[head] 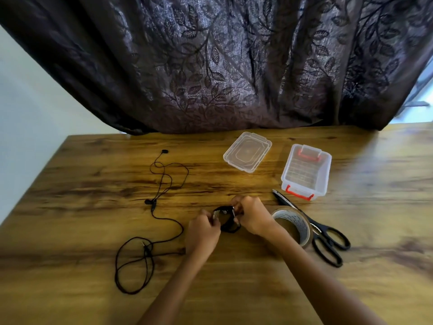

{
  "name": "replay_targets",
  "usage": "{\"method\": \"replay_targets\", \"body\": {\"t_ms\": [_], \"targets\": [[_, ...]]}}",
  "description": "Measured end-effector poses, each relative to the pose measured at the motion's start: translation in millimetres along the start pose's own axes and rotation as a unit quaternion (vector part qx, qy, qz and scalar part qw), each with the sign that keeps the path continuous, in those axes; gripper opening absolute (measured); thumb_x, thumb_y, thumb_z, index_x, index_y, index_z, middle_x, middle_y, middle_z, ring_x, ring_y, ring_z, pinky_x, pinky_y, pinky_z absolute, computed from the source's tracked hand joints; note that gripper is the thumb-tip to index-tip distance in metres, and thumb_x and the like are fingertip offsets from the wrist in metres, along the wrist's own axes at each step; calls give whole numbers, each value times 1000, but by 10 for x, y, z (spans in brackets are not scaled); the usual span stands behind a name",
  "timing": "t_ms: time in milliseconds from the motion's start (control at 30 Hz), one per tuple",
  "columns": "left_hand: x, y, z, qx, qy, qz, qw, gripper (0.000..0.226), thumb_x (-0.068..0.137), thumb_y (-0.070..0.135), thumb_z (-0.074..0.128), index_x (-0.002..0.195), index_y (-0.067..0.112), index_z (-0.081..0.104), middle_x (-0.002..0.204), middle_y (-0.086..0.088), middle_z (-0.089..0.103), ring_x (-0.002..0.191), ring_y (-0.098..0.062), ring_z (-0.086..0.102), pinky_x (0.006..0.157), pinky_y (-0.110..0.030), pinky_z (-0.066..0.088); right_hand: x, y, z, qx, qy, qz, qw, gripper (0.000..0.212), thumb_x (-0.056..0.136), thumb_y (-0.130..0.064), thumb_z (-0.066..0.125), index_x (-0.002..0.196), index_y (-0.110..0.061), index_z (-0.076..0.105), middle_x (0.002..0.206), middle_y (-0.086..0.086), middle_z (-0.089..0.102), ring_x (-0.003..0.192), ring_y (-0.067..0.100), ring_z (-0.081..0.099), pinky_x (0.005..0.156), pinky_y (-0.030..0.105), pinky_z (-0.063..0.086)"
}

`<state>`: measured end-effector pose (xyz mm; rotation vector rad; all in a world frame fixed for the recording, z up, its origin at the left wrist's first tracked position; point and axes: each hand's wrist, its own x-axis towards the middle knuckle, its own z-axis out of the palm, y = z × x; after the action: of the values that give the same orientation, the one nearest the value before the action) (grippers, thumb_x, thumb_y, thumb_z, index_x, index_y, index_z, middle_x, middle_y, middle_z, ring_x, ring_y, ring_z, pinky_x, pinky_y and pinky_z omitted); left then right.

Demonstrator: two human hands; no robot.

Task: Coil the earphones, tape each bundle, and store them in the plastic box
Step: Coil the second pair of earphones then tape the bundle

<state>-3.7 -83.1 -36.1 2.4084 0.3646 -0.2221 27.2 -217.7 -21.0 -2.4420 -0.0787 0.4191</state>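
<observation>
While both hands pinch, coiled earphone bundle [226, 219] between fingers [235, 208]

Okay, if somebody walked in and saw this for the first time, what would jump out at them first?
Probably the two hands at the table's near middle, the left hand and right hand, both pinching a small coiled black earphone bundle. Next, the loose black earphone cable sprawling uncoiled to their left. On the right sit the tape roll, black scissors, and farther back the open plastic box with its lid beside it.
</observation>
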Motion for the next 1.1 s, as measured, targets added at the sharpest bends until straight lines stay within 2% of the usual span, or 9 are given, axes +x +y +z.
{"method": "replay_targets", "body": {"t_ms": [233,400,467,600,667,767,900,1033,1100], "targets": [[45,-76,0,6,4,10,1000,16,91,30,52,102,17,54,69,4,59,52,-7,51,38,-18,30,29,41,45,-22,49,-18,998,35,78,-7,69,111,-12,59,113,10,62,100,23,61,85,36,54],[54,-126,-91,-4,4,32,999,19,91,35,52,100,19,53,69,4,61,55,-10,58,41,-22,40,37,-37,-3,-38,81,-32,995,44,80,-9,67,121,-14,54,126,5,54,110,22,57,89,33,51],[65,-144,-166,-6,26,34,999,17,91,35,52,99,21,54,67,8,59,55,-8,57,43,-23,42,53,-111,-7,-40,84,-54,994,45,79,-12,69,121,-17,54,126,3,54,108,20,57,88,33,51],[80,-221,-370,-36,69,33,996,15,91,32,52,101,22,55,69,10,58,50,-3,50,40,-18,31,78,-353,47,-32,75,-119,989,44,81,-17,68,123,-18,54,125,4,55,108,20,56,87,34,51],[65,-287,-507,-69,89,25,993,12,91,29,52,99,21,56,68,10,57,53,-7,53,42,-22,34,75,-503,116,-31,76,-159,984,40,83,-18,66,122,-17,55,123,3,56,109,19,55,88,31,50],[20,-438,-732,-103,142,-13,984,7,90,24,53,96,22,57,74,9,59,63,-12,58,52,-27,43,45,-739,307,-34,53,-216,974,32,86,-15,62,117,-15,59,118,3,60,106,19,57,85,32,50],[-52,-671,-952,-130,201,-55,969,6,90,21,52,91,24,58,81,4,64,68,-13,59,57,-30,46,-11,-1001,636,-72,-41,-287,954,28,89,-12,54,114,-21,61,121,3,56,112,21,52,86,34,47],[-149,-884,-1103,-149,232,-86,958,8,89,18,52,93,21,59,83,1,64,69,-11,58,55,-22,41,-30,-1176,942,-144,-112,-301,936,28,93,-15,48,118,-22,59,128,7,50,118,23,48,89,34,43],[-199,-964,-1162,-152,243,-99,953,9,90,16,52,94,18,60,82,1,63,65,-3,54,50,-14,37,-35,-1219,1053,-142,-113,-273,945,22,92,-19,52,112,-18,60,119,5,55,111,24,52,86,35,45]]}}
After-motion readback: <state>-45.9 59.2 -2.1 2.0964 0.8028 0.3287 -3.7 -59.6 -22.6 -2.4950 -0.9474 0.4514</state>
